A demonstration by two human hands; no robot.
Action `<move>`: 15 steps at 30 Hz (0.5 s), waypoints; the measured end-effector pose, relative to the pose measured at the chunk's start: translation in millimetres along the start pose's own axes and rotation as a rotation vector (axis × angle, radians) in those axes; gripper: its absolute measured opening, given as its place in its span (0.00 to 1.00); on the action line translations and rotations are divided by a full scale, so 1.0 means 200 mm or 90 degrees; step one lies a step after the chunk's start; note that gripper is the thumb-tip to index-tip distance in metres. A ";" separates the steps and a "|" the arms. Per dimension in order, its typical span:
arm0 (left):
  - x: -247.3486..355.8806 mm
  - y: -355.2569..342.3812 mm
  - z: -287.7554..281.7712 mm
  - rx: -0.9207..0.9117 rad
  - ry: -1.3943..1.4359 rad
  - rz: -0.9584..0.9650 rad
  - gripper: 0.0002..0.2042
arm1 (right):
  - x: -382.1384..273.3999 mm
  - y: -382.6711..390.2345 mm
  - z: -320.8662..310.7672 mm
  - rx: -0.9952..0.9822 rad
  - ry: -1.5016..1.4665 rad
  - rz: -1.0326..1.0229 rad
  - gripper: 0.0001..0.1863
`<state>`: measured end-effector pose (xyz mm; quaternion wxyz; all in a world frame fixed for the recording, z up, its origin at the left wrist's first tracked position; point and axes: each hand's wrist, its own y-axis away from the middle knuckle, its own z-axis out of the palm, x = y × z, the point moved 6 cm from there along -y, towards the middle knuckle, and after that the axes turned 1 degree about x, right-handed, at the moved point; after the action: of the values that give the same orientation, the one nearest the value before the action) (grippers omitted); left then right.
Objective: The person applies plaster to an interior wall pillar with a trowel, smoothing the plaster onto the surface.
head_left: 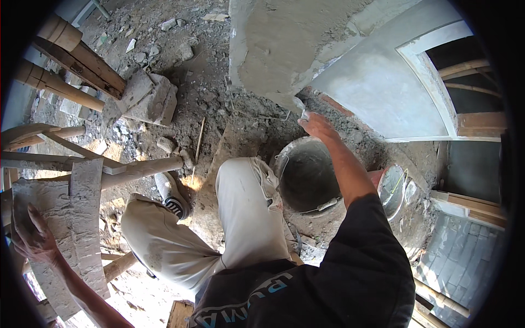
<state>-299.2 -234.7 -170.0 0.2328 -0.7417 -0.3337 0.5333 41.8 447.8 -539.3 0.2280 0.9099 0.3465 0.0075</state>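
Note:
My right hand (319, 127) is closed around the handle of a small trowel (299, 105). The blade, partly hidden, meets the lower corner of a wall with wet grey plaster (284, 49). Below my right forearm stands a round bucket (277, 168) holding dark grey mix, its wire handle with a pale grip (328, 204) hanging at the near rim. At the far left my left hand (34, 238) rests with fingers apart on a mortar-crusted board (54, 218).
A second, reddish bucket (392, 191) stands right of the first. Wooden posts (82, 60) and poles (142, 170) cross the left side. A concrete block (150, 98) and rubble (186, 52) lie on the ground. A smooth grey panel (388, 87) rises at the right.

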 end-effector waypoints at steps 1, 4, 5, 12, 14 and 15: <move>0.01 0.00 0.00 0.001 0.000 0.001 0.19 | -0.02 -0.01 0.01 -0.011 0.020 -0.009 0.35; 0.03 0.00 0.00 -0.024 0.000 -0.030 0.17 | -0.01 -0.02 0.04 -0.003 0.086 -0.052 0.33; 0.06 -0.01 -0.01 -0.002 0.018 -0.026 0.17 | 0.00 -0.02 0.05 0.013 0.132 -0.089 0.32; 0.02 0.01 0.00 -0.005 -0.014 0.027 0.16 | -0.14 0.27 -0.17 0.054 0.099 0.006 0.27; 0.03 0.01 0.00 -0.003 -0.015 0.026 0.16 | -0.09 0.30 -0.16 -0.002 0.016 0.050 0.28; 0.03 0.00 -0.01 -0.001 -0.016 0.025 0.16 | -0.10 0.33 -0.19 -0.003 0.016 0.050 0.28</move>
<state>-296.4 -229.7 -174.1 0.2178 -0.7412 -0.3224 0.5469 61.4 408.0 -475.8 0.2251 0.9222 0.3131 0.0287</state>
